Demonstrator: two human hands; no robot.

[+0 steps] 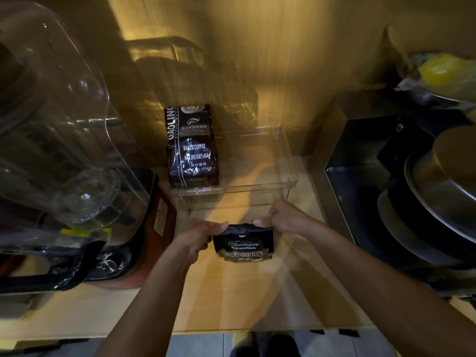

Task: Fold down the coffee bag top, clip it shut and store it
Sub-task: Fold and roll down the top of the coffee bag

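Two hands, left hand (pixel 195 234), right hand (pixel 279 217), pinching one coffee bag (pixel 243 244), second bag (pixel 192 148) behind

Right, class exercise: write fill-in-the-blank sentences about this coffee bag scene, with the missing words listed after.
1. The small coffee bag is gripped at its top by ____ hands.
2. The tall coffee bag stands in a ____ plastic bin.
3. The left hand pinches the small bag's top ____ corner; the right hand takes the other.

Missing words: both; clear; left
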